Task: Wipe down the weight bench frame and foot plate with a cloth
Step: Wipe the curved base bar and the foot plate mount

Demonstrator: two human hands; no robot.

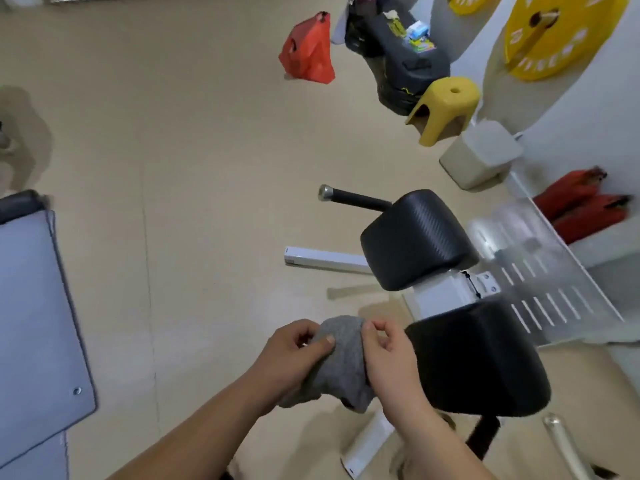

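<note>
Here, left hand (pixel 294 351), right hand (pixel 388 355), grips pinching cloth (pixel 341 362), beside pad (pixel 478 358) edge, open floor (pixel 173 202)

The black padded bench cushion (pixel 419 239) has a fine woven, carbon-like texture. Below it, a second black pad (pixel 478 358) is the same black. Left of the cushion are a white metal frame tube (pixel 325 259) and a black foam handle (pixel 363 199) capped in chrome. To its right, the silvery slotted foot plate (pixel 561 258) shows rows of short slits. Below-left, the grey knitted cloth (pixel 341 355) is plain mid-grey. Above the cushion are a yellow plastic stool (pixel 446 105), a red-orange plastic bag (pixel 308 50) and a yellow weight plate (pixel 561 36) with white lettering. The smooth floor (pixel 173 168) is beige.
</note>
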